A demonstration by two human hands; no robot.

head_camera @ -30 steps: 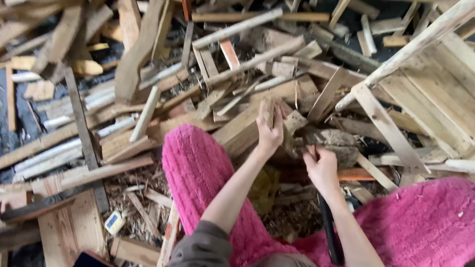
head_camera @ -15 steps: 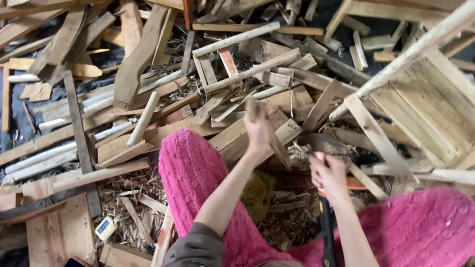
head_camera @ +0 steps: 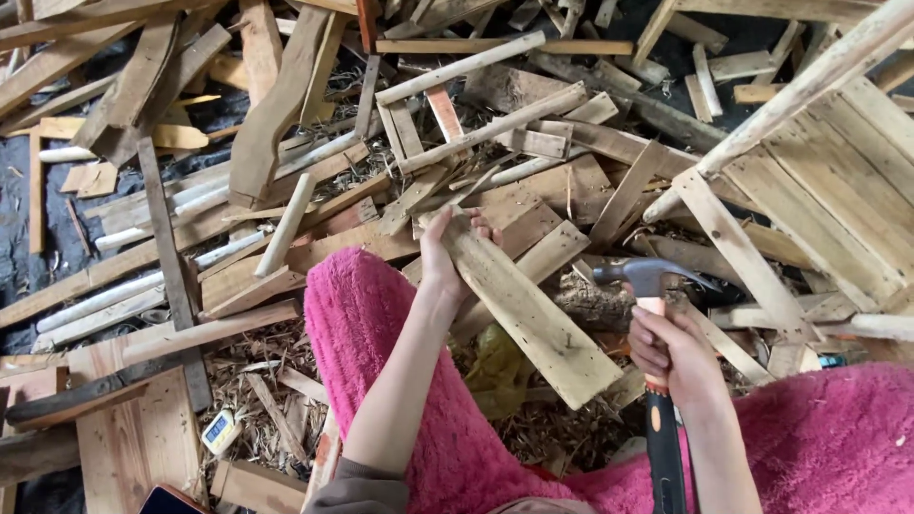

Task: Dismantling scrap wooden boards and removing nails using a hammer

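Note:
My left hand [head_camera: 446, 257] grips the upper end of a flat pale wooden board [head_camera: 533, 314] that slants down to the right across my lap. My right hand [head_camera: 674, 354] holds a claw hammer [head_camera: 649, 286] by its orange and black handle, its steel head up, just right of the board. Both legs wear fuzzy pink trousers [head_camera: 381, 333]. A large heap of scrap planks and sticks [head_camera: 457, 143] lies in front of me.
A slatted wooden crate or pallet frame [head_camera: 819, 190] stands at the right. Wood chips and shavings [head_camera: 267, 381] cover the ground near my legs. A small tape measure [head_camera: 221, 431] lies at lower left beside wide boards [head_camera: 133, 438]. Black sheeting [head_camera: 29, 219] shows at left.
My left hand has pulled the pale board out of the heap and drawn it toward my lap. My right hand has raised the hammer so its head now shows.

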